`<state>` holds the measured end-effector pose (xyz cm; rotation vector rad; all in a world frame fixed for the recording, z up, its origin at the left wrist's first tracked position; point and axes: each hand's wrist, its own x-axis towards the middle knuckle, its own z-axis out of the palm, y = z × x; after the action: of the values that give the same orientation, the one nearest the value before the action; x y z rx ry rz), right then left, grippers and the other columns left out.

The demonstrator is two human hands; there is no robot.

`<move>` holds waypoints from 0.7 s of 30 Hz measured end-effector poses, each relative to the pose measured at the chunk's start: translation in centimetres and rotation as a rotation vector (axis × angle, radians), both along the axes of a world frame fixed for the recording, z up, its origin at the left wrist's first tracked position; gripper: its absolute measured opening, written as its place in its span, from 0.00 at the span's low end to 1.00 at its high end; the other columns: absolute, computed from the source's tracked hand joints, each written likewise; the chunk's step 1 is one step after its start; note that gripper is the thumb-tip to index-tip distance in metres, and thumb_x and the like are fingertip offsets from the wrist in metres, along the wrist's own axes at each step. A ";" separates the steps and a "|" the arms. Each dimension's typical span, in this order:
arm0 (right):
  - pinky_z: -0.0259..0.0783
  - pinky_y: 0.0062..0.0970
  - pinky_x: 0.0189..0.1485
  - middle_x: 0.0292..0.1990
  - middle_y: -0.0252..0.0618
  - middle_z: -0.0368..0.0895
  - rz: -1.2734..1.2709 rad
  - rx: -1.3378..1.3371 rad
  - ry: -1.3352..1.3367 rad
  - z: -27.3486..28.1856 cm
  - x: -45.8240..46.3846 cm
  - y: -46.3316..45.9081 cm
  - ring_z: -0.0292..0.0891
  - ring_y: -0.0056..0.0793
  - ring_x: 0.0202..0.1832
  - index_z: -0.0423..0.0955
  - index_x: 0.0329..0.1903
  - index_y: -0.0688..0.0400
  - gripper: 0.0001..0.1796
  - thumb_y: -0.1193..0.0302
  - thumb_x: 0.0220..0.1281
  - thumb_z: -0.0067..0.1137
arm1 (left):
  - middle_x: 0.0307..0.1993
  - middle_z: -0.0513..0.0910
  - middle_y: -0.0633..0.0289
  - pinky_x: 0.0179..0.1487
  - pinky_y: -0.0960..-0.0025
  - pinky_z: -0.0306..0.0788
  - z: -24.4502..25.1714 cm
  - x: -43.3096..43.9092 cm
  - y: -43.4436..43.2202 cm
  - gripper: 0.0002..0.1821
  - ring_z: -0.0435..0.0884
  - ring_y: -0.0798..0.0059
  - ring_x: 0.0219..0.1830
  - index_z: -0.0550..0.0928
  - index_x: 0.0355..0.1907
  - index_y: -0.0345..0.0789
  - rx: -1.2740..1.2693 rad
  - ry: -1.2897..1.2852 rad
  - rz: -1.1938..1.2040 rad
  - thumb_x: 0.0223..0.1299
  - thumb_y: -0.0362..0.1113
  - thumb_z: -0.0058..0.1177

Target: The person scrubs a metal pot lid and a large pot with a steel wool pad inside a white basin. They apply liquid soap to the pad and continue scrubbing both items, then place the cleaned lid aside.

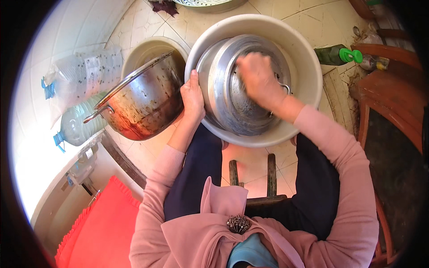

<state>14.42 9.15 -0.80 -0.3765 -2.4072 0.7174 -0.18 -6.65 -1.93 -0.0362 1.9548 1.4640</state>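
A round, dull metal vessel [221, 83] with a small wire handle [285, 87] lies tilted in a large cream plastic basin [310, 77] between my knees. My left hand [193, 98] grips the basin's left rim, its thumb up beside the vessel's edge. Over the vessel's round recessed face is my right hand [258, 78], blurred, with its fingers curled. Whatever it may hold is hidden. Left of my left hand, a stained steel pot [144, 100] with a loop handle leans on its side against a smaller beige bucket [132, 62].
Two large plastic bottles, one wrapped [90, 68] and one clear [78, 122], lie at the left. A green bottle [330, 55] rests right of the basin, near brown wooden furniture [388, 90]. A perforated metal pan [211, 4] sits beyond. Red fabric [104, 231] is lower left.
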 end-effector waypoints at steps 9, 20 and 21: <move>0.62 0.38 0.46 0.39 0.40 0.74 0.119 0.101 -0.004 0.5 0.0 -0.4 0.72 0.41 0.44 0.70 0.44 0.57 0.08 0.76 0.62 0.47 | 0.29 0.81 0.64 0.35 0.71 0.71 0.4 0.2 0.2 0.25 0.73 0.80 0.29 0.81 0.35 0.28 0.008 -0.041 0.028 0.76 0.50 0.46; 0.62 0.37 0.46 0.38 0.41 0.74 -0.108 -0.067 -0.087 0.0 -0.7 1.0 0.72 0.40 0.45 0.69 0.43 0.57 0.07 0.76 0.62 0.48 | 0.30 0.81 0.64 0.36 0.71 0.71 0.4 0.1 0.2 0.24 0.73 0.81 0.29 0.81 0.35 0.28 -0.001 -0.059 0.040 0.76 0.49 0.46; 0.62 0.37 0.46 0.38 0.40 0.74 -0.247 -0.123 -0.109 0.1 -0.7 1.2 0.72 0.40 0.45 0.69 0.42 0.57 0.07 0.76 0.61 0.48 | 0.30 0.81 0.64 0.36 0.71 0.71 0.5 0.2 0.1 0.24 0.73 0.81 0.29 0.81 0.35 0.28 -0.002 -0.066 0.043 0.76 0.49 0.46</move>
<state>13.74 10.32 -0.65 -0.7666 -2.3665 0.7504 -0.03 -6.55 -1.45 -0.1262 1.9123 1.4702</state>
